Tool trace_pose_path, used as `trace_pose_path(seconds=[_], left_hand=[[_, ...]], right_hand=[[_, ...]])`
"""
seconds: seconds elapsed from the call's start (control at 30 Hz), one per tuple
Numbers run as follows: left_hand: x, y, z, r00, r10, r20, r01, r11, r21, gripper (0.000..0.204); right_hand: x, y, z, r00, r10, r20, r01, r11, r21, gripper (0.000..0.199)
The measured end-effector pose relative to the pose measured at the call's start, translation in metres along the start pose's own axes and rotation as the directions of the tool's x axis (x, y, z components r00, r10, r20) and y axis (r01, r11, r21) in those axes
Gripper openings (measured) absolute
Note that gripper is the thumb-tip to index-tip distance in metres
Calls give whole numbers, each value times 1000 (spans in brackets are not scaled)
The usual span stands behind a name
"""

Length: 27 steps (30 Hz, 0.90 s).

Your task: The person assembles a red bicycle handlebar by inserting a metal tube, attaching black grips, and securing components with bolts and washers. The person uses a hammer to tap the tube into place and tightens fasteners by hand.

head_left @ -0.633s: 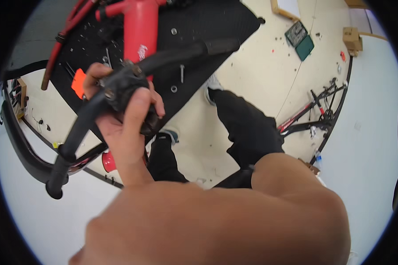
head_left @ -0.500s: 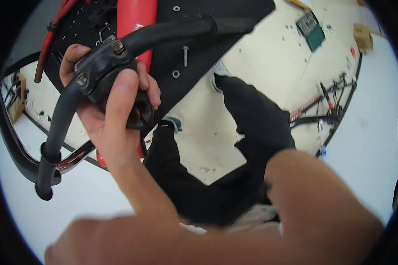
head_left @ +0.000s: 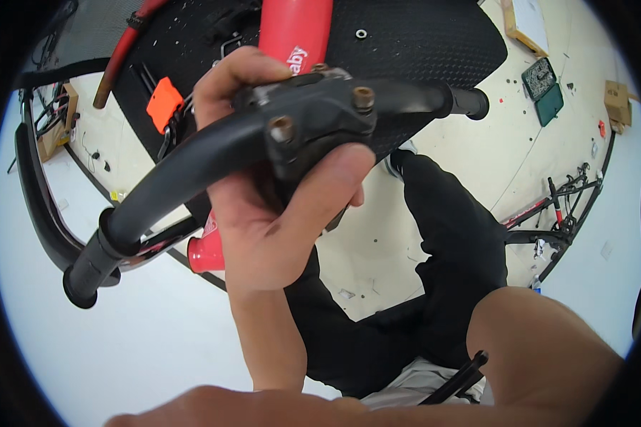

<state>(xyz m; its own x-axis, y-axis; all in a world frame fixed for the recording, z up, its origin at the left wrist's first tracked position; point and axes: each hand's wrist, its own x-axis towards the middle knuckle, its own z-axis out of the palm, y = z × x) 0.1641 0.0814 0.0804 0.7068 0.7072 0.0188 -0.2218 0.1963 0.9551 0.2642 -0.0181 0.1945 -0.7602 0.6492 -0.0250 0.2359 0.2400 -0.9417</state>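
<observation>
My left hand point(head_left: 263, 213) is wrapped round the stem clamp point(head_left: 320, 114) of a black bicycle handlebar point(head_left: 185, 160), its thumb pressed on the near side and its fingers curled behind. Two bolt heads show on the clamp's face. The bar runs from lower left to upper right, and both ends are in sight. Across the lower edge, close to the camera, lies my right arm; a part of my right hand point(head_left: 206, 402) seems to show there, its fingers hidden. A slim black rod point(head_left: 463, 377) sits by that arm, over my lap; its kind is unclear.
Behind the handlebar, a red tube point(head_left: 292, 32) lies over a black textured surface point(head_left: 413, 43) with a nut or washer point(head_left: 361, 33). An orange piece point(head_left: 165, 103) is at left. On the floor at right are a green case point(head_left: 545, 96), a cardboard box point(head_left: 617, 101) and a bicycle frame point(head_left: 555, 206).
My left hand and the handlebar have shifted right in the picture, and the bar sits at a flatter tilt. A bolt seen earlier on the black surface no longer shows. The view has shifted too.
</observation>
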Motion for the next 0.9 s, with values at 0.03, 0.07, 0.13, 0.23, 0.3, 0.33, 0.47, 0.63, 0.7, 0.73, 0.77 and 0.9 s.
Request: trace_pose_path(seconds=[0.03,0.07,0.13,0.23,0.3,0.33,0.47,0.63,0.7,0.73,0.77,0.9], left_hand=[[-1,-1,7,997,15,-70,-15,1000,-3,64],[-1,-1,8,999,24,-45,-22,999,40,65],[1,-2,7,1000,29,-5,-29,994,102,66],[-6,1,7,999,35,-24,-31,988,152,66],[-7,0,6,998,56,-27,-49,974,219,66],[-8,1,6,998,46,-42,-36,978,207,66],[-8,5,8,997,14,-78,-4,993,118,66],[-4,5,12,994,-38,-102,41,999,34,62],[-7,3,11,993,-34,-111,34,999,-8,61],[-6,2,9,996,-32,-87,29,999,-29,60],[-3,5,6,996,-23,-83,24,1000,12,60],[-1,15,16,987,-115,-113,106,991,-85,62]], right_hand=[[0,1,0,1000,1,10,-1,1000,12,9],[0,-1,-1,1000,-11,20,10,1000,16,9],[-5,-8,-4,1000,-3,31,2,1000,26,9],[-8,-7,-4,997,0,74,-4,999,45,10],[-10,-7,-5,996,1,84,-6,998,58,10],[-8,-7,-4,997,3,82,-8,998,69,10],[15,-11,3,996,-22,87,13,994,106,10],[28,1,1,993,-19,114,-8,973,230,11],[33,5,1,992,-19,123,-17,957,290,11],[34,5,1,991,-13,130,-29,947,321,11],[39,7,-2,991,-16,129,-29,940,339,12],[44,4,-9,987,37,158,-99,911,401,12]])
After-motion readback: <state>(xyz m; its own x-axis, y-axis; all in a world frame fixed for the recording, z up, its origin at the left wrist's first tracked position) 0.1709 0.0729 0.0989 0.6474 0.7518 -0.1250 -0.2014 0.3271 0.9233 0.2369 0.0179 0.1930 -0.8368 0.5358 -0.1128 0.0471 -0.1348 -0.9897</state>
